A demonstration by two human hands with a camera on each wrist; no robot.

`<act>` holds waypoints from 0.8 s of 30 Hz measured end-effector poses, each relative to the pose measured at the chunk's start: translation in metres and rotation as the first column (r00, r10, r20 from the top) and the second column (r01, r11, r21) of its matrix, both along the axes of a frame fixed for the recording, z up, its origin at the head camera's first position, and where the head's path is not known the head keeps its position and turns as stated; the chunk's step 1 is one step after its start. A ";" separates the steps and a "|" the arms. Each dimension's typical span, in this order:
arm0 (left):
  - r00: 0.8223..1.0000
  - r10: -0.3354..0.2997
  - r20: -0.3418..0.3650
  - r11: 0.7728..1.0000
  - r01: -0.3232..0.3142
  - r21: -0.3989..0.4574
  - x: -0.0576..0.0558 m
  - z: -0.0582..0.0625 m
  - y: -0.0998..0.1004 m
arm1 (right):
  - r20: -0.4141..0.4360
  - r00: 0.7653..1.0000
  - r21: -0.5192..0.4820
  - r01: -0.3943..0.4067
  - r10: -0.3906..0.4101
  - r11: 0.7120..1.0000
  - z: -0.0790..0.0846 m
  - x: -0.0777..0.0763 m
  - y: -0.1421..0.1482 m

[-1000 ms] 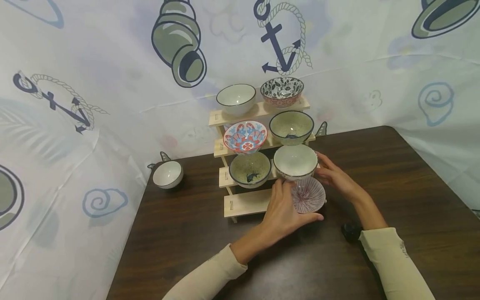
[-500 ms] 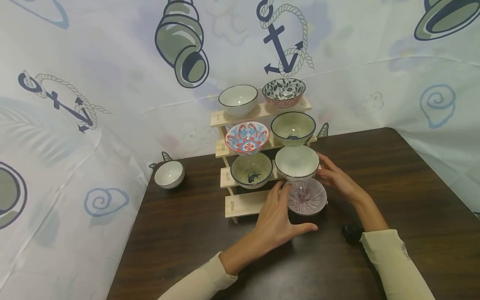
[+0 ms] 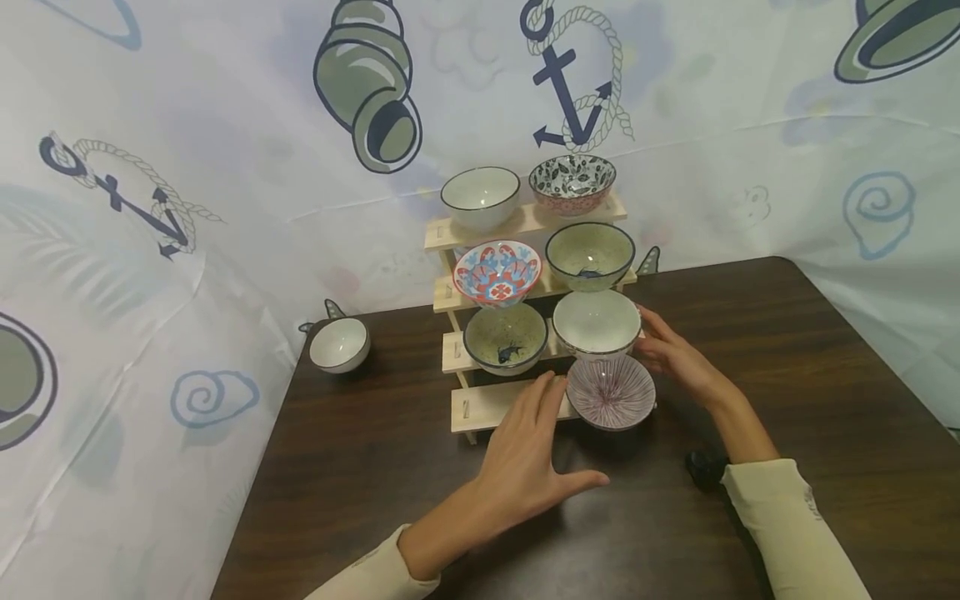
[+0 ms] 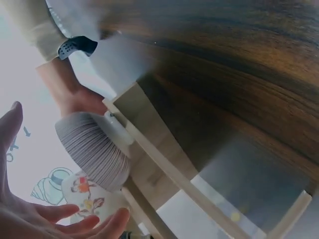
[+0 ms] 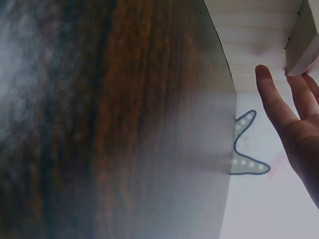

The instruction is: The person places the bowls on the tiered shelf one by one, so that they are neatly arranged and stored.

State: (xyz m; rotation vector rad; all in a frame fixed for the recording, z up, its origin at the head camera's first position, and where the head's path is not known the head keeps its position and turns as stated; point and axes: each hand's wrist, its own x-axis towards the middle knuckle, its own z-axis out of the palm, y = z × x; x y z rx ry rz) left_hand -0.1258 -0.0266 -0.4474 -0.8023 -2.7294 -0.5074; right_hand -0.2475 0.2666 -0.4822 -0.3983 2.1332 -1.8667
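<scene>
A four-tier wooden stand (image 3: 483, 406) holds bowls in two columns. On its lowest tier, at the right, sits a purple-striped bowl (image 3: 611, 393). My left hand (image 3: 517, 458) is just left of that bowl, thumb and fingers spread, holding nothing. In the left wrist view a gap shows between the fingers and the striped bowl (image 4: 92, 149). My right hand (image 3: 678, 362) is at the stand's right side, beside a white bowl (image 3: 596, 321). Its fingertips touch the end of a wooden board (image 5: 304, 47) in the right wrist view, fingers mostly straight; the thumb is hidden there.
Higher tiers carry a speckled bowl (image 3: 506, 337), a red-and-blue patterned bowl (image 3: 497, 273), a green bowl (image 3: 590, 254), a white bowl (image 3: 481, 198) and a leaf-patterned bowl (image 3: 572, 185). A small white bowl (image 3: 340, 345) stands apart on the dark table (image 3: 337, 483), near the printed cloth.
My left hand has come away from the striped bowl, moving left and toward me. The bowl stays on the lowest tier. My right hand stays at the stand's right side.
</scene>
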 end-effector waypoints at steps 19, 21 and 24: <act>0.997 0.045 -0.070 0.998 -0.041 0.048 0.008 0.005 -0.055 | 0.009 1.000 -0.008 0.000 0.000 1.000 0.000 -0.001 0.000; 0.995 0.058 -0.083 0.997 -0.054 0.057 0.008 0.004 -0.060 | 0.007 1.000 -0.003 0.002 -0.002 1.000 0.000 -0.001 0.001; 0.989 0.090 -0.115 0.994 -0.083 0.064 0.007 0.002 -0.070 | 0.003 1.000 0.003 0.002 -0.002 1.000 0.000 0.000 0.001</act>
